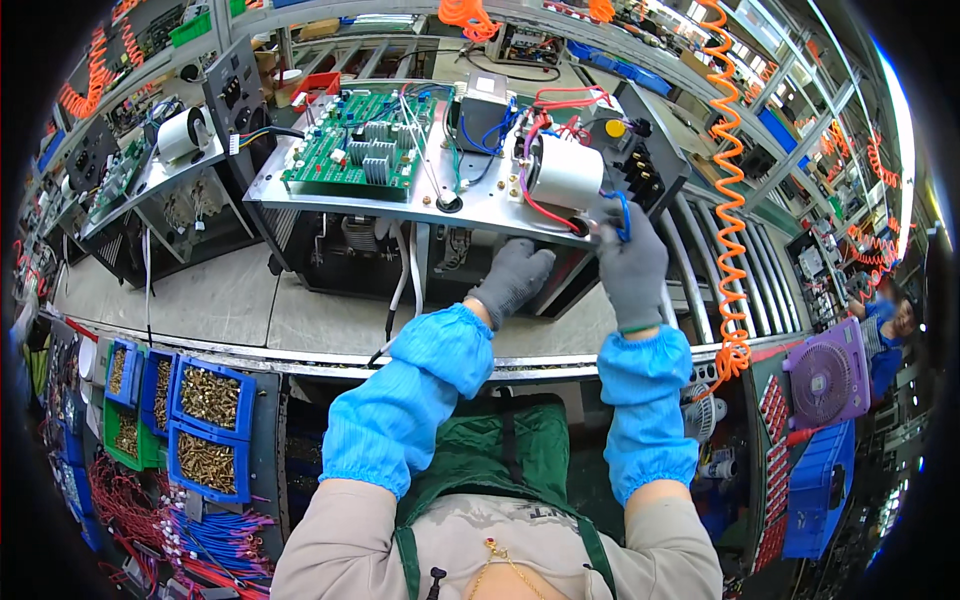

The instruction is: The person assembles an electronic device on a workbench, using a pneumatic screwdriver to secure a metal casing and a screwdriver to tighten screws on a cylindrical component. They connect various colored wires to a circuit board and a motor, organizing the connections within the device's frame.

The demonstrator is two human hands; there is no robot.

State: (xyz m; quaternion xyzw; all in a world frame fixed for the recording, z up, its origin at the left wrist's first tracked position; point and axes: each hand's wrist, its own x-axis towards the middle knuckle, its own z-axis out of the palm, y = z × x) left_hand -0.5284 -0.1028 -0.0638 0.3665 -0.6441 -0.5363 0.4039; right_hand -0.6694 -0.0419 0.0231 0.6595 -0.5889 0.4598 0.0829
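A metal chassis with a flat top plate [480, 208] stands in front of me. On the plate sit a green circuit board [350, 150] with heat sinks, a transformer [485, 112] and a large white cylinder [568, 172], with red and blue wires around them. My right hand [632, 268], in a grey glove, is closed on a blue wire [624, 214] at the plate's front right corner, beside the cylinder. My left hand [514, 282], gloved too, is at the opening below the plate's front edge. Its fingers look curled in; what they hold, if anything, is hidden.
Similar chassis units [185, 190] stand to the left. Blue bins [210, 400] of brass fittings and bundles of wires [215, 540] lie at lower left. Rollers [755, 265] run at right, where an orange coiled hose [733, 200] hangs. A purple fan [828, 375] stands farther right.
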